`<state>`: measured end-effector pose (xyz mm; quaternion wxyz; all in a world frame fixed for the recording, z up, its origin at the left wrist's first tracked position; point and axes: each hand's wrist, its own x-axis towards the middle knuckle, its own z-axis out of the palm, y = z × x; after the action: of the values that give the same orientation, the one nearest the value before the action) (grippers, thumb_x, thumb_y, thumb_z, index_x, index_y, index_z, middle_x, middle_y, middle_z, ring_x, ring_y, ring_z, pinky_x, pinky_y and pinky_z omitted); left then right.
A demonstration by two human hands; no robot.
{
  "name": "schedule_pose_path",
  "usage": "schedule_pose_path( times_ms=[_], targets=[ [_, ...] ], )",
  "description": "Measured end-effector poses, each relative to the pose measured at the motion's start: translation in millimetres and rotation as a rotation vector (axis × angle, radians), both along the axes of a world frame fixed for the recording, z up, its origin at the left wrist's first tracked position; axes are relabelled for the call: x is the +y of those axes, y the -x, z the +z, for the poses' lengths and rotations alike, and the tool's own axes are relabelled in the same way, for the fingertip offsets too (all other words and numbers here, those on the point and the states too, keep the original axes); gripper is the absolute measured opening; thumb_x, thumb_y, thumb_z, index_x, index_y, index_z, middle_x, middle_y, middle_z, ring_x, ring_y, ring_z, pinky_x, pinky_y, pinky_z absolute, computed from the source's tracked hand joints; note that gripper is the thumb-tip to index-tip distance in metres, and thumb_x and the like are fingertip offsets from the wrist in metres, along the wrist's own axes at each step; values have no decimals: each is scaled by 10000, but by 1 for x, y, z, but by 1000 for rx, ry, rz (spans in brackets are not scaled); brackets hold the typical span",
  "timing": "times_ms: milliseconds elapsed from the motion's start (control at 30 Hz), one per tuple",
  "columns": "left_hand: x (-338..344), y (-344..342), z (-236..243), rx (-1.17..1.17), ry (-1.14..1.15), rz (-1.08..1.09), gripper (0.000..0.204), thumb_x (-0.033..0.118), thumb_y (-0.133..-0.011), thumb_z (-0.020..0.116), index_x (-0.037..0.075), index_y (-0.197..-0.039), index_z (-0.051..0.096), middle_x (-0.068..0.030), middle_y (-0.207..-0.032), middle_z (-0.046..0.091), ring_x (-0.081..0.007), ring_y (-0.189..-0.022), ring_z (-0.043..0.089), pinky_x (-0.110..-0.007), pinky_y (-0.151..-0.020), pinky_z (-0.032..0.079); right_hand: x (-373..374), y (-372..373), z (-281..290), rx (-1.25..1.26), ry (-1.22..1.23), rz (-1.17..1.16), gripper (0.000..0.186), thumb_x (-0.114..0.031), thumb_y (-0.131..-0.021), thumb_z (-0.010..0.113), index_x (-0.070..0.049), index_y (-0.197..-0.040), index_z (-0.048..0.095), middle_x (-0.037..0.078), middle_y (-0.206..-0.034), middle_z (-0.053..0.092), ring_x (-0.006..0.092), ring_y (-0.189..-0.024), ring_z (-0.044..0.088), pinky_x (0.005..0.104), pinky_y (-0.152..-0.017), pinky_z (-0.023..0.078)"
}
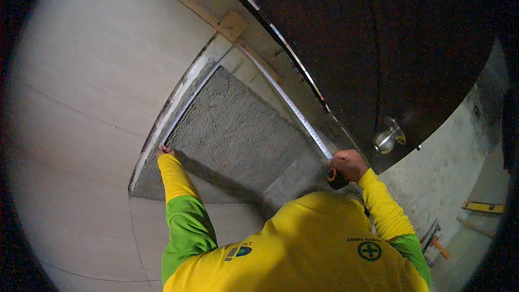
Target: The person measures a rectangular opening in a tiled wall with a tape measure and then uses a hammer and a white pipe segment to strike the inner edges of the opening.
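My right hand is closed at the black and orange case of a tape measure. From there its white blade runs up to the far corner of a rough grey mortar patch. A second pale strip, which looks like more of the blade, slants from that corner down the patch's left side. My left hand pinches its lower end. Whether the two lengths join at the corner is too small to tell. A wooden board lies at that corner.
Large beige tiles border the patch on the left. A dark door with a round metal knob stands at upper right. Off to the right lie a yellow spirit level and a tool with an orange handle.
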<state>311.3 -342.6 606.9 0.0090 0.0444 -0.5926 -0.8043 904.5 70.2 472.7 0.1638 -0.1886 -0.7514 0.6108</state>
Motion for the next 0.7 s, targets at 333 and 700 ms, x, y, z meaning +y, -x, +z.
schedule_pose_path(
  times_ms=[333, 700],
  targets=[
    [21, -10, -1, -66, -127, 16, 333, 277, -942, 402, 123, -647, 402, 6, -507, 343, -116, -429, 316, -251, -366, 254, -6, -3, 12, 13, 223, -27, 243, -250, -770, 627, -25, -681, 611, -7, -600, 547, 76, -543, 474, 246, -488, 376],
    [27, 4, -15, -18, -24, -15, 316, 271, -946, 387, 121, -670, 420, 7, -516, 349, -121, -413, 317, -276, -371, 271, -3, -3, 1, 28, 32, -22, 294, -317, -777, 608, -30, -721, 636, 63, -615, 566, 144, -561, 523, 317, -537, 417]
  ],
)
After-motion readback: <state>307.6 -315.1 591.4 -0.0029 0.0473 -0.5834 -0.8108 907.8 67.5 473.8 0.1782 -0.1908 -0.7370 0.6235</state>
